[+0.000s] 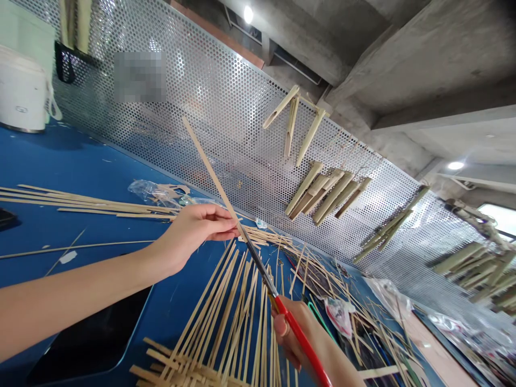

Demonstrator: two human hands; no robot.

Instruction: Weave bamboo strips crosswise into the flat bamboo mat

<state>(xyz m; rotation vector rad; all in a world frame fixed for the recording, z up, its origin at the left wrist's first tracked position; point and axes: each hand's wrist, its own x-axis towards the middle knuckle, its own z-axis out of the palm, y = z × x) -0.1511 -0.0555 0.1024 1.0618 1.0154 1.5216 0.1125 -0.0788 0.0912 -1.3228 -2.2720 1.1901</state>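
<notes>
My left hand [197, 234] pinches a long flat bamboo strip [205, 161] between thumb and fingers. The strip slants up to the left, in front of the perforated metal panel. My right hand [298, 328] is wrapped round red-handled shears [296, 333], whose metal blades point up to the left. The blade tips meet the lower end of the strip, just beside my left fingers; whether they are cutting into it I cannot tell. Below the hands, a partly woven bamboo piece [185, 371] lies with many loose strip ends fanning away from it.
Long bamboo strips [88, 203] lie on the blue table [88, 166] at left, near a black tablet-like slab [97, 333]. A white container [20, 91] stands back left. Scraps and plastic bags [341, 314] clutter the right side. Bamboo pieces [318, 193] hang on the perforated panel [226, 107].
</notes>
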